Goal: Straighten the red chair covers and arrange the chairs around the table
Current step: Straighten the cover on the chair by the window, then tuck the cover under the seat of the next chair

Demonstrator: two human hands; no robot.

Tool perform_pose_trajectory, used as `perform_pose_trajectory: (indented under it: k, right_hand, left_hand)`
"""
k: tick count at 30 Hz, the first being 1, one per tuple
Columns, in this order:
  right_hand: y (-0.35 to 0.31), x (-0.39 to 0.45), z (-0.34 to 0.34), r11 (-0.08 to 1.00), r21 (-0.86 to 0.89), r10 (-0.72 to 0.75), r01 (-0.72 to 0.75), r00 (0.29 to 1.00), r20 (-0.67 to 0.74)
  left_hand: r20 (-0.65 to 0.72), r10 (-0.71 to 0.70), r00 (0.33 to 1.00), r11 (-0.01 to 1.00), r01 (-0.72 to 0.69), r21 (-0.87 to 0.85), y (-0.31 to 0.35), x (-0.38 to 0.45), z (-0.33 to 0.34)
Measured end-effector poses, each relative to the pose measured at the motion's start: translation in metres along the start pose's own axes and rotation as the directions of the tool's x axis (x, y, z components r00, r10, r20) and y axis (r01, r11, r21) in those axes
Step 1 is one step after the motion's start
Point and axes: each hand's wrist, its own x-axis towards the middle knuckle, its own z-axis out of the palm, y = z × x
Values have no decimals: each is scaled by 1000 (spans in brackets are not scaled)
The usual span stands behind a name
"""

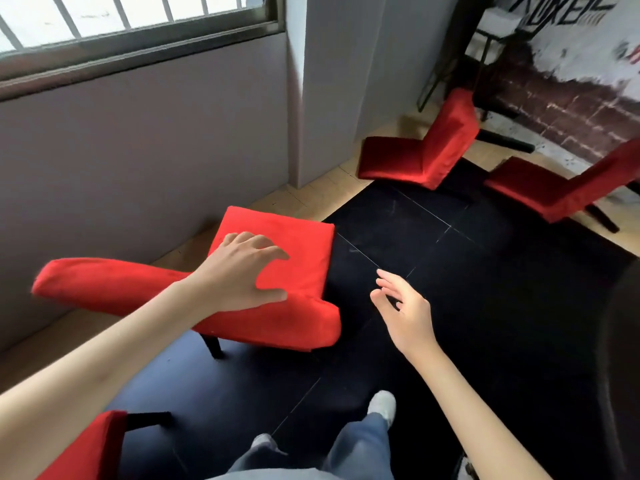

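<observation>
Black floor (450, 306) by grey wall (138, 150), left hand (242, 271) spread, perhaps touching red-covered chair (294, 244), right hand (405, 310) loose

Barred window (131, 19) upper left, daylight coming through. Plain grey wall (145, 140) below it, grey pillar (332, 81) at the corner. Floor: black tiles (467, 306) in the middle, light wood strip (311, 195) along the wall. Brick-pattern wall (561, 109) far right.

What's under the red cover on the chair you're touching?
Below the red chair cover, only one dark chair leg pokes out onto the dark floor. The seat, backrest and other legs are hidden by the cloth. The left hand rests on top.
</observation>
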Motion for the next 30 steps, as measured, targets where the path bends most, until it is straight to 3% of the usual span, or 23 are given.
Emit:
perform_pose_trajectory:
  k: [9, 18, 23, 30]
  right_hand:
    - [52, 63, -121, 993, -34, 109, -113, 989, -104]
    - [110, 165, -240, 975, -17, 219, -222, 970, -107]
    - [130, 226, -264, 967, 23, 256, -255, 965, -65]
    - [140, 335, -268, 959, 39, 280, -279, 960, -4]
  left_hand:
    - [51, 153, 987, 988, -153, -13, 110, 150, 10]
    - [96, 88, 991, 996, -86, -24, 201, 300, 23]
    - [103, 31, 994, 999, -26, -47, 214, 360, 30]
    - [116, -70, 991, 996, 75, -38, 175, 450, 34]
